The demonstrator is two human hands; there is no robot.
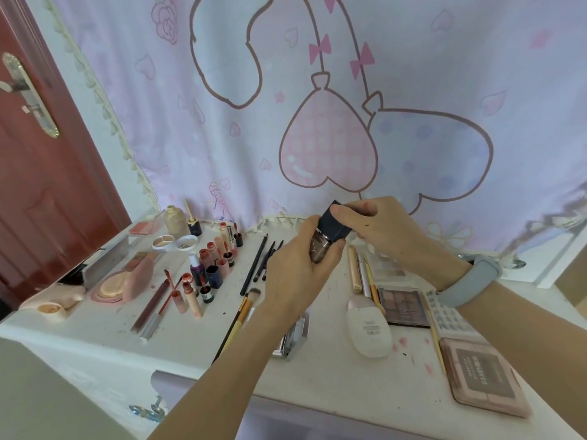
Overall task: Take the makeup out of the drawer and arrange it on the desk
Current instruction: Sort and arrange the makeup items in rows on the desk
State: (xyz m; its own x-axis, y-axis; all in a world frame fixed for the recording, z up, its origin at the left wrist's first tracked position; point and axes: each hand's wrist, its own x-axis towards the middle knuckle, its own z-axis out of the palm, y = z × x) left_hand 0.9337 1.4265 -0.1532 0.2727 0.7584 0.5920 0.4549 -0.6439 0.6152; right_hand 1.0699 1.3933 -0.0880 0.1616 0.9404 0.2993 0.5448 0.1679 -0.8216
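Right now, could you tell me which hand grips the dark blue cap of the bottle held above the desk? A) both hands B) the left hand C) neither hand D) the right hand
D: the right hand pinches the dark blue cap, while the left hand holds the bottle body below it.

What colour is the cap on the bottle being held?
Dark navy blue cap on a brownish bottle; head view.

Lip tubes [203, 274] left of palettes [403, 306]

curtain [317, 90]: pink-lilac, 2 heart balloons printed | door [47, 185]: red-brown, left | door handle [19, 87]: apparently metal
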